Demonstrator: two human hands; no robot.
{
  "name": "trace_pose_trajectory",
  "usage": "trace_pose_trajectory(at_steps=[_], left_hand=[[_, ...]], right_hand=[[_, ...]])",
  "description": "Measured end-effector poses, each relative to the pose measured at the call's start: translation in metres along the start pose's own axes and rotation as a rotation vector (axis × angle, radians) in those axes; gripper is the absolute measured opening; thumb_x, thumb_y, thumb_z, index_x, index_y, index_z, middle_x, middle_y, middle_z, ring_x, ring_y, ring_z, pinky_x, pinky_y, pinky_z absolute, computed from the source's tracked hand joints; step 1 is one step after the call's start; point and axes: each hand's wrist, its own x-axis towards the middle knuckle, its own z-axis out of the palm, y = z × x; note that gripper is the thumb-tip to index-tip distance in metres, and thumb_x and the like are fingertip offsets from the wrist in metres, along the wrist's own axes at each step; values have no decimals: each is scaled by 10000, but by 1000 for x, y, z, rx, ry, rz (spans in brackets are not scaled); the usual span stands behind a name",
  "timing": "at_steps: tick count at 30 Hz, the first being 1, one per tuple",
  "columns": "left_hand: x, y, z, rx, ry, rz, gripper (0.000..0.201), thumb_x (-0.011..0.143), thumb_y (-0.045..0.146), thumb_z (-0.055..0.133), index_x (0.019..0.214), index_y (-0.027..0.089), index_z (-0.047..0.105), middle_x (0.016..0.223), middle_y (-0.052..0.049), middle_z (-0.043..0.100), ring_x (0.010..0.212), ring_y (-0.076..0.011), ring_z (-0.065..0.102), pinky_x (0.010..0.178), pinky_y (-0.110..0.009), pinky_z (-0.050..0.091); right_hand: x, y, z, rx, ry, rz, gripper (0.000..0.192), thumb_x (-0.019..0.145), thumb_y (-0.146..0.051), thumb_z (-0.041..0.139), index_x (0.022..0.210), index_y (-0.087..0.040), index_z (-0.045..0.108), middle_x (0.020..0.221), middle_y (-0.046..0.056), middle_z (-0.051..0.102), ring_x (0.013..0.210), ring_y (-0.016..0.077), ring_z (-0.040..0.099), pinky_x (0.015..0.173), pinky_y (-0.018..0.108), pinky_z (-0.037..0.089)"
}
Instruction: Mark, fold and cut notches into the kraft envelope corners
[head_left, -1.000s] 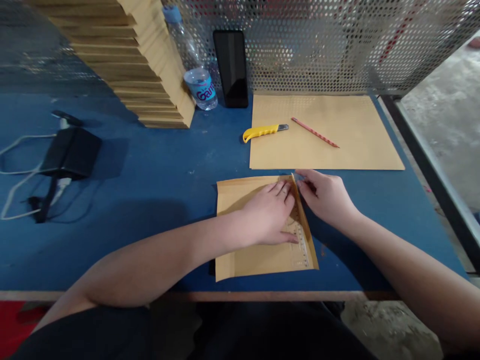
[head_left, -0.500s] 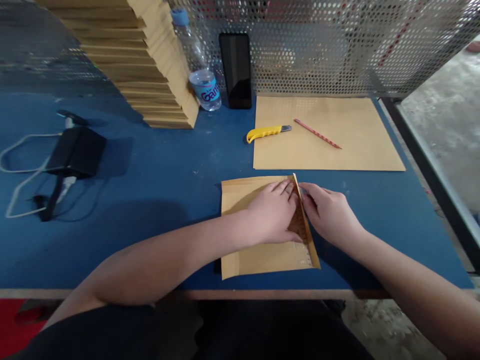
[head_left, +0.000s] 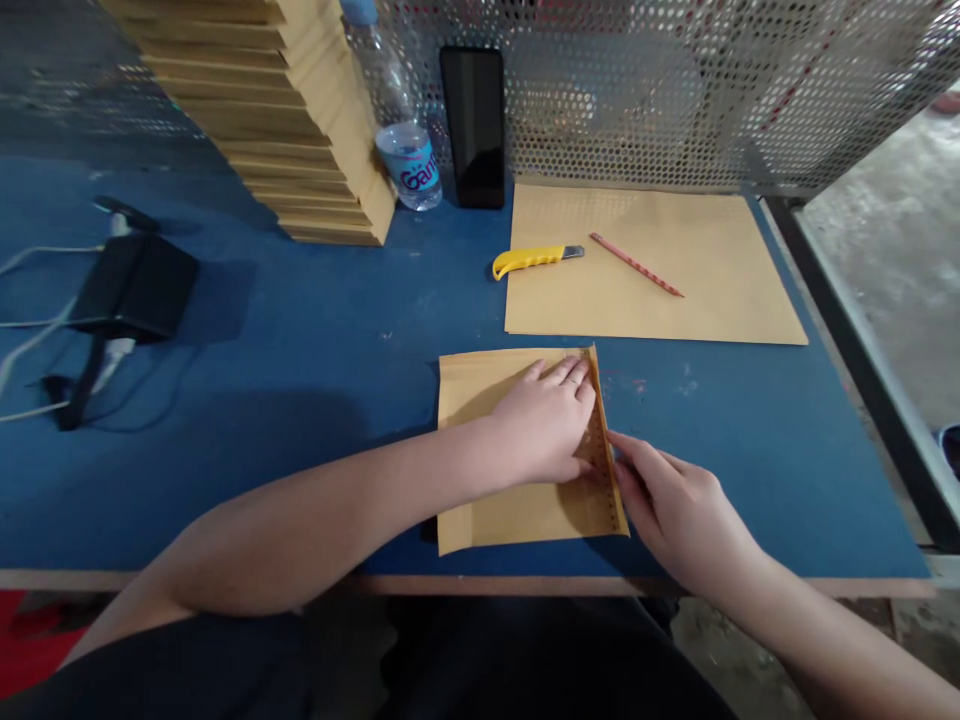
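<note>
- Nearest the camera, the right hand (head_left: 679, 510) is seen at the lower right edge of a small brown paper sheet (head_left: 517, 510); its fingertips are pressed along the raised flap, pinching nothing. A second ago it was placed at the sheet's top corner, so it has been drawn down the crease toward the table's (head_left: 300, 340) near edge.
- The left hand (head_left: 551, 420) is laid flat and spread on a clear ruler (head_left: 600, 455), which is kept along the fold line; neither it nor the ruler has been shifted between the pictures.
- The small sheet is found at the near middle of the blue table, its right strip turned up against the ruler; the crease is judged to be run over most of its length.
- Beyond it, a larger brown sheet (head_left: 712, 290) is spread, with a pink pencil (head_left: 636, 264) lying on it and a yellow utility knife (head_left: 534, 261) resting across its left edge, both untouched.
- To the far left, a black device (head_left: 131, 290) with its cables is noted.
- At the back, a stack of brown paper (head_left: 300, 130), a water bottle (head_left: 405, 160) and a dark phone (head_left: 474, 125) are stood against the perforated screen (head_left: 675, 90).
</note>
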Motion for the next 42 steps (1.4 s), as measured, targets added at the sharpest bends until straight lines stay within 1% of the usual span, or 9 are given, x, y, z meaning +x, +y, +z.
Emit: trace_pose_trajectory(at_steps=[4,8,14,19,24,27,33,38,42], left_hand=[[0,1,0,18,3,-7,1153,929,720,700,1681,-37,263,1771,-260,186,1679,-373,196,1371,-543,206],[-1,0,1,18,18,-3,1169,918,735,703,1679,-39,271,1762,-272,195,1672,-384,219,1369,-541,207],[-1,0,4,15,56,8,1191,892,754,720,1665,-49,302,1747,-286,237,1658,-393,259,1354,-546,238],[-1,0,2,32,52,4,1132,917,701,717,1663,-48,310,1746,-290,251,1654,-394,271,1346,-549,244],[-2,-1,2,29,59,18,1077,919,628,731,1653,-50,330,1745,-289,261,1656,-386,269,1345,-522,250],[-2,-1,2,37,69,28,1043,884,555,765,1636,-50,368,1743,-284,278,1652,-387,279,1346,-508,254],[1,-1,0,37,40,25,1208,880,819,675,1635,-70,361,1732,-302,291,1659,-414,243,1357,-511,228],[1,-1,-1,56,33,36,1208,897,815,661,1644,-77,336,1727,-315,288,1646,-431,267,1351,-516,223],[2,-2,3,55,78,39,1184,869,833,681,1606,-57,422,1713,-315,332,1631,-430,309,1336,-505,261]], right_hand=[[-23,-12,-1,3,11,-44,301,1071,-140,460,1317,-108,632,1060,133,828,844,222,826,697,289,659],[-43,-20,-2,-27,-10,-82,334,1058,-112,437,1350,-90,597,968,129,816,739,224,808,644,310,655],[-41,-20,0,-30,20,-79,282,1032,-104,435,1251,-130,610,752,29,729,557,158,712,522,250,561],[-24,-9,0,-2,24,-52,196,1014,-138,477,1137,-154,629,690,-8,680,462,110,605,450,214,448],[4,7,0,11,10,-30,123,977,-177,514,995,-180,636,647,-20,642,476,115,584,478,214,406],[27,18,1,3,3,-13,124,934,-187,537,998,-188,643,635,-20,643,500,130,588,522,224,415],[76,41,4,-10,26,52,147,928,-243,525,995,-192,645,661,18,680,554,161,615,576,256,423],[99,50,8,-22,47,74,167,908,-277,555,1004,-201,668,629,5,665,547,161,593,598,267,427],[111,55,11,-38,74,88,234,911,-266,525,1061,-190,688,688,33,701,610,179,639,626,277,444]])
